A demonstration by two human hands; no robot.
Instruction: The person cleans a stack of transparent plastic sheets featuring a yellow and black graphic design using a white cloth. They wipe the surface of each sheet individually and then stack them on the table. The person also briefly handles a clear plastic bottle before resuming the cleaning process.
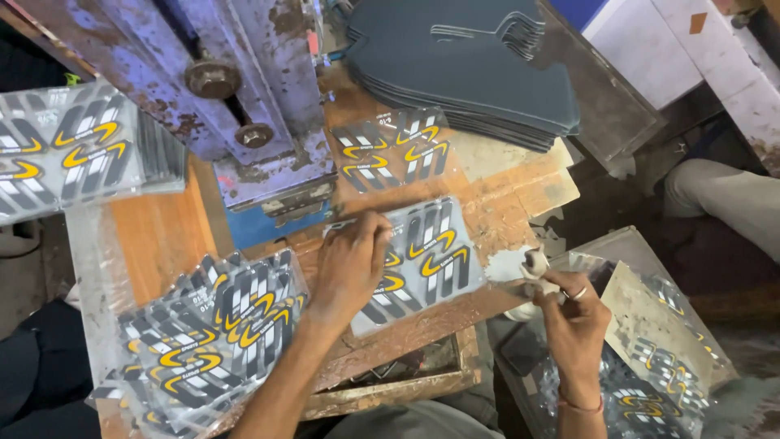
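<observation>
My left hand presses flat on a clear plastic sheet printed with black, white and yellow stripe shapes, lying on the worn wooden bench in front of a blue press machine. My right hand, wearing a ring and a wrist thread, pinches a small crumpled white scrap at the sheet's right edge. A second printed sheet lies just beyond, under the press side.
A fanned pile of printed sheets sits at my lower left, another stack at far left. Dark grey cut pieces are stacked at the top. A bin of used sheets stands at right. Another person's knee is at right.
</observation>
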